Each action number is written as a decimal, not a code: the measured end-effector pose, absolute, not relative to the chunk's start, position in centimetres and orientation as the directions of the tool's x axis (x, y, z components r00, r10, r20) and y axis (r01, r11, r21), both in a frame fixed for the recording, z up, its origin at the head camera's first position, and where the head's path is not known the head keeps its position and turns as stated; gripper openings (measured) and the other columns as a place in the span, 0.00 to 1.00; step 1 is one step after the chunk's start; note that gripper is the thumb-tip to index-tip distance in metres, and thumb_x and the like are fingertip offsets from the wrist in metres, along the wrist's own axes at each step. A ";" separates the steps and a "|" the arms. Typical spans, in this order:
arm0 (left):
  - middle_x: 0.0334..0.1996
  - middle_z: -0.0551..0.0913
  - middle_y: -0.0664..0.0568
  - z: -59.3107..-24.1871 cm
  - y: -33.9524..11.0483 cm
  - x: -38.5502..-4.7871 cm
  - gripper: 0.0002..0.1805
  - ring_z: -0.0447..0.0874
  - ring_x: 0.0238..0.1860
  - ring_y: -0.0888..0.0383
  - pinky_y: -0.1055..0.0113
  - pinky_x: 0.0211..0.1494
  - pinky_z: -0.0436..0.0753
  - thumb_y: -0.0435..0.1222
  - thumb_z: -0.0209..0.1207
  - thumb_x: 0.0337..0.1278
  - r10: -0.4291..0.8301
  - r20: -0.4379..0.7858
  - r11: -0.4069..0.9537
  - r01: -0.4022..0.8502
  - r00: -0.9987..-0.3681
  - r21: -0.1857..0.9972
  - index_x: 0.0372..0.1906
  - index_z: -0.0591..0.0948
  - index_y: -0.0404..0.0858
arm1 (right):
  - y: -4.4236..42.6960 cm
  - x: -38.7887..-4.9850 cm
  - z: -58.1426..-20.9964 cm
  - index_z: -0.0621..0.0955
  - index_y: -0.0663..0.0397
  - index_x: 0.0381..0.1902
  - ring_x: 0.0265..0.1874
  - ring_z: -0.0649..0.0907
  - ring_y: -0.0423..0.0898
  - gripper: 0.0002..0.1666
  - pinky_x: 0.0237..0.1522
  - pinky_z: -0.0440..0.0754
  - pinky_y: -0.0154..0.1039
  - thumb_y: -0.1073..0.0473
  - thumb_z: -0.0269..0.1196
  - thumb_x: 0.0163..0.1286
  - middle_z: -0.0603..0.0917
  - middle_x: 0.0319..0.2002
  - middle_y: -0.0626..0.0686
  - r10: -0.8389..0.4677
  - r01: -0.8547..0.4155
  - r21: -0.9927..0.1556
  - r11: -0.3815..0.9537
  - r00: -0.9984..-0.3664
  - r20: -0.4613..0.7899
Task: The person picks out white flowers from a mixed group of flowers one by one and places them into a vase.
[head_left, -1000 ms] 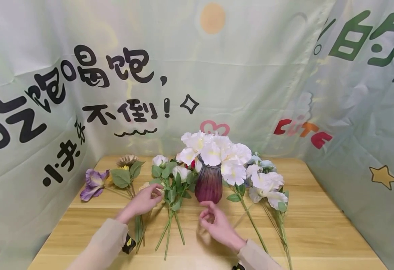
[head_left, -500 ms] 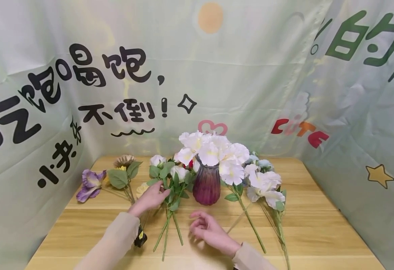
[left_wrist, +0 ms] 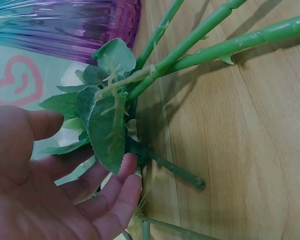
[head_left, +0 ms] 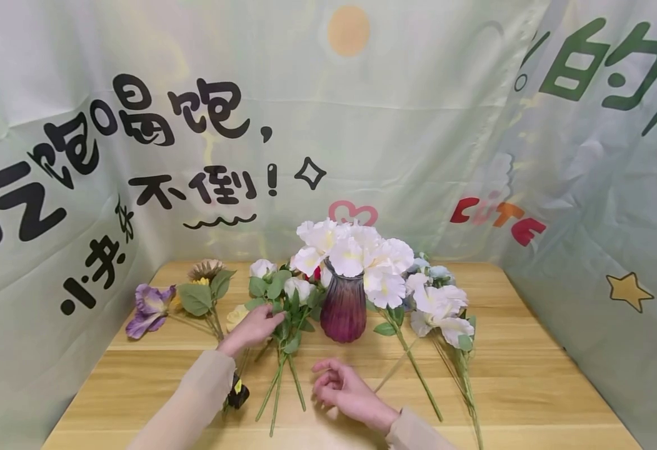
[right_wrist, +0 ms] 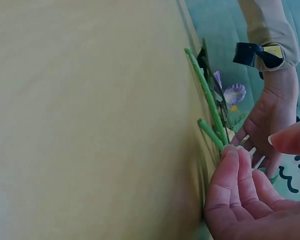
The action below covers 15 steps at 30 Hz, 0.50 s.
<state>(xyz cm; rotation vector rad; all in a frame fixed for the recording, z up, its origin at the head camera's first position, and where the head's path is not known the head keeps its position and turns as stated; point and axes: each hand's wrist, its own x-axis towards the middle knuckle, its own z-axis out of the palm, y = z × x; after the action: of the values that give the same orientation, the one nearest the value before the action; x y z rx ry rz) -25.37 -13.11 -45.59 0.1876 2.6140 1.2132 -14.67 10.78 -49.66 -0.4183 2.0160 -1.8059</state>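
My left hand [head_left: 254, 326] is at the leaves of a bunch of white artificial roses [head_left: 299, 290] lying on the table. In the left wrist view, its fingers reach beneath a green leaf [left_wrist: 106, 132], with the thumb standing apart; whether they touch the leaf is hard to tell. My right hand [head_left: 349, 392] hovers low over the table with loosely bent fingers and nothing in them. It is right of the rose stems [head_left: 276, 395] and in front of the purple ribbed glass vase [head_left: 344, 309]. Large white artificial flowers [head_left: 356, 250] stand in the vase.
A purple flower [head_left: 149, 309] and a brown flower [head_left: 207, 270] lie at the left. A pale yellow rose [head_left: 237, 316] is beside my left hand. White flowers [head_left: 442, 306] with long stems lie at the right. Printed cloth [head_left: 407, 156] hangs behind the table.
My left hand has moved right to the rose leaves. My right hand has drawn back from the vase, toward me and slightly left. The view has shifted a little.
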 end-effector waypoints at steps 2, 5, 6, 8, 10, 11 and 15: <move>0.19 0.65 0.54 -45.6 -13.2 -25.4 0.18 0.60 0.20 0.59 0.67 0.25 0.65 0.44 0.48 0.78 0.219 -0.180 0.621 -0.006 -0.959 0.784 0.28 0.68 0.41 | 10.8 -14.6 -49.9 0.70 0.72 0.60 0.33 0.81 0.40 0.26 0.37 0.83 0.29 0.69 0.60 0.65 0.83 0.42 0.67 -0.482 0.043 -0.992 0.118 -0.871 -0.095; 0.18 0.64 0.55 -45.5 -13.5 -25.4 0.19 0.58 0.18 0.60 0.67 0.25 0.66 0.45 0.47 0.78 0.201 -0.174 0.604 -0.018 -0.964 0.797 0.31 0.73 0.38 | 10.8 -14.6 -50.0 0.70 0.72 0.60 0.34 0.81 0.41 0.25 0.37 0.83 0.29 0.69 0.59 0.66 0.83 0.42 0.67 -0.488 0.047 -0.992 0.121 -0.867 -0.101; 0.18 0.66 0.54 -45.4 -13.7 -25.4 0.20 0.59 0.19 0.60 0.66 0.25 0.66 0.46 0.47 0.78 0.188 -0.166 0.603 -0.020 -0.968 0.798 0.32 0.74 0.37 | 10.8 -14.6 -50.0 0.70 0.72 0.60 0.34 0.81 0.41 0.25 0.37 0.83 0.30 0.69 0.59 0.66 0.83 0.42 0.66 -0.490 0.048 -0.991 0.122 -0.866 -0.103; 0.21 0.71 0.51 -45.3 -14.0 -25.4 0.21 0.65 0.21 0.58 0.65 0.27 0.70 0.48 0.45 0.79 0.159 -0.149 0.601 -0.024 -0.976 0.799 0.34 0.75 0.36 | 10.8 -14.5 -50.0 0.70 0.72 0.60 0.34 0.81 0.41 0.25 0.37 0.83 0.30 0.69 0.59 0.66 0.83 0.42 0.65 -0.493 0.049 -0.991 0.125 -0.864 -0.105; 0.28 0.80 0.45 -45.2 -14.5 -25.3 0.23 0.77 0.29 0.54 0.62 0.32 0.76 0.49 0.44 0.79 0.127 -0.124 0.602 -0.023 -0.984 0.798 0.36 0.77 0.34 | 10.8 -14.5 -50.0 0.70 0.72 0.60 0.34 0.81 0.41 0.25 0.37 0.83 0.30 0.68 0.59 0.66 0.83 0.42 0.64 -0.493 0.047 -0.990 0.132 -0.863 -0.107; 0.34 0.83 0.42 -45.1 -14.6 -25.2 0.24 0.82 0.34 0.51 0.60 0.36 0.80 0.50 0.44 0.79 0.115 -0.110 0.599 -0.019 -0.987 0.800 0.35 0.77 0.34 | 10.8 -14.5 -50.0 0.70 0.72 0.60 0.33 0.81 0.41 0.25 0.37 0.83 0.30 0.68 0.59 0.66 0.83 0.42 0.63 -0.494 0.045 -0.990 0.134 -0.863 -0.106; 0.49 0.85 0.36 -44.8 -15.3 -24.9 0.27 0.85 0.48 0.43 0.54 0.46 0.83 0.53 0.47 0.76 0.071 -0.096 0.584 -0.037 -0.993 0.811 0.47 0.79 0.31 | 10.9 -14.4 -50.0 0.70 0.72 0.60 0.33 0.81 0.40 0.25 0.36 0.83 0.29 0.69 0.59 0.66 0.83 0.42 0.64 -0.498 0.032 -0.990 0.137 -0.862 -0.097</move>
<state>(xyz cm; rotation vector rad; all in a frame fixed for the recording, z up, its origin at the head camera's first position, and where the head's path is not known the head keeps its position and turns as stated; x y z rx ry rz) -24.88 -15.33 -44.78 0.0286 2.6898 1.3802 -14.45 10.91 -50.01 -0.4467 2.0174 -1.7728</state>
